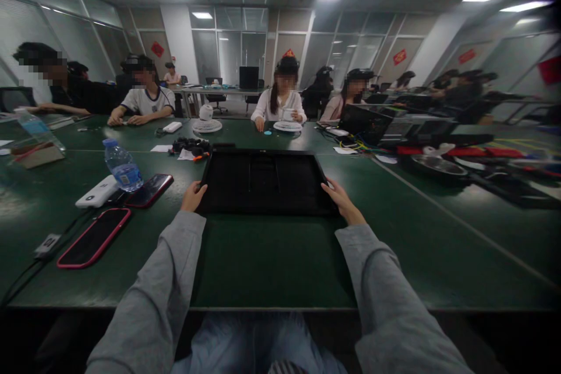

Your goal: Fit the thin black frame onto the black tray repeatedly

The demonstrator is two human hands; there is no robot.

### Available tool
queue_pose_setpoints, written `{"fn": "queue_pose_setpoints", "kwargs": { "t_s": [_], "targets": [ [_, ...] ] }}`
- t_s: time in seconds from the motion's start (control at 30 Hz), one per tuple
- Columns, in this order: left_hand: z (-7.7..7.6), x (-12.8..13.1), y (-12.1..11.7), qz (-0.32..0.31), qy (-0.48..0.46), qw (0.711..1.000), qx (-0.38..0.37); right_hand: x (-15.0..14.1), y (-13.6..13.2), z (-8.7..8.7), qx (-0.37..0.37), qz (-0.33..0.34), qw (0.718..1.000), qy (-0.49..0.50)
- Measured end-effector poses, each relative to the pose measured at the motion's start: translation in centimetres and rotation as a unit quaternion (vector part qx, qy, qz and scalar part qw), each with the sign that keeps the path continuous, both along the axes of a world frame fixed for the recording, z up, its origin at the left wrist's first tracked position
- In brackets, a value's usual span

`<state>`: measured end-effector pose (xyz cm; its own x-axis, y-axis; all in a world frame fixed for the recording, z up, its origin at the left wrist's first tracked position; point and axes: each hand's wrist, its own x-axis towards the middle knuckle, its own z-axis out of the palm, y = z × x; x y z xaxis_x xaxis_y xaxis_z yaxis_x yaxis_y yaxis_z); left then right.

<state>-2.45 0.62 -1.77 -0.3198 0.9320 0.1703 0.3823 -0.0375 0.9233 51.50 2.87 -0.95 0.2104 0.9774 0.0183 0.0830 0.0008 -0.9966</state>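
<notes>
A wide black rectangular tray-like panel (302, 184) with a raised rim is in front of me, over the green table (272, 269). Thin dark bars form a U shape at its middle; I cannot tell what they belong to. My left hand (193, 196) grips its left edge, thumb on top and fingers mostly hidden behind the rim. On the opposite edge, my right hand (344, 201) holds on the same way. Whether the panel rests on the table or is slightly raised, I cannot tell.
Left of me are a water bottle (123, 166), a white power bank (97, 191), a dark phone (151, 190) and a pink-rimmed phone (94, 238) with cables. Black cables (190, 146) lie beyond the panel. A pan (438, 166) stands right. Several people sit across the table.
</notes>
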Motion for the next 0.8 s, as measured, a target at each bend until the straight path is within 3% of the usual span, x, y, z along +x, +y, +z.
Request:
{"fn": "queue_pose_setpoints", "kwargs": {
  "t_s": [0.23,0.4,0.5,0.67,0.8],
  "targets": [
    [-0.8,-0.6,0.7,-0.004,-0.013,1.000,-0.001,0.6,-1.1,0.3,-0.005,0.022,1.000,-0.021],
    [-0.7,-0.6,0.7,-0.011,0.036,0.999,0.018,0.9,-2.4,-0.5,0.062,-0.020,0.997,-0.027],
    [-0.6,-0.6,0.6,-0.015,-0.004,0.999,0.030,1.5,-3.0,-0.5,0.091,-0.041,0.994,-0.049],
    [-0.8,-0.8,0.9,-0.023,-0.046,0.998,0.036,4.2,-3.7,-0.4,0.120,-0.137,0.982,-0.052],
    [-1.0,-0.8,1.1,-0.033,-0.041,0.998,0.042,7.7,-4.4,-1.2,0.135,-0.248,0.953,-0.106]
  ]
}}
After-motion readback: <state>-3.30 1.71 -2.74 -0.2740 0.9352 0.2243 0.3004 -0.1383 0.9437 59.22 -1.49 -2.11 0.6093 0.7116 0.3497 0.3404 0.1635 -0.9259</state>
